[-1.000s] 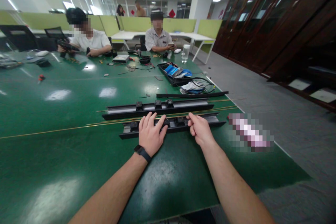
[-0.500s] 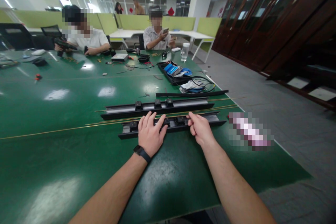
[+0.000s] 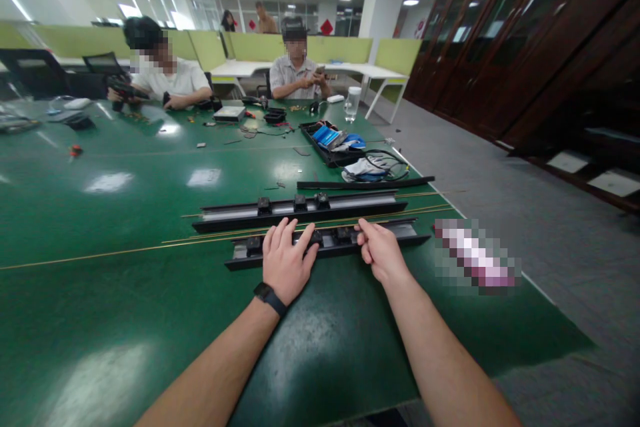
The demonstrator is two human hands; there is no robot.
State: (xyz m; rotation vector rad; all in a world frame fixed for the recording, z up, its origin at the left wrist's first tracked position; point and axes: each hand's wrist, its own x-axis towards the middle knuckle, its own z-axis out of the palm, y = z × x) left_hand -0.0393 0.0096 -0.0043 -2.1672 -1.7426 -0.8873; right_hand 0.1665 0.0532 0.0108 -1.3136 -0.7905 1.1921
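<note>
While spread over near channel [image 3: 334,252] (black), L of its centre, shown w/ digits apart: L hand [image 3: 289,263]. Farther R, curled at same channel next to dark block [image 3: 343,234]: R hand [image 3: 383,250]; cannot tell if clamped on anything. Seen btwn near channel & far channel [image 3: 300,216]: thin brass-col. rods [image 3: 336,219], running approx. L–R. Beyond, to R: black strip [image 3: 370,183].

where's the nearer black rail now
In the head view, the nearer black rail lies mid-picture at the left hand and right hand, on the near side of the farther rail.
</note>
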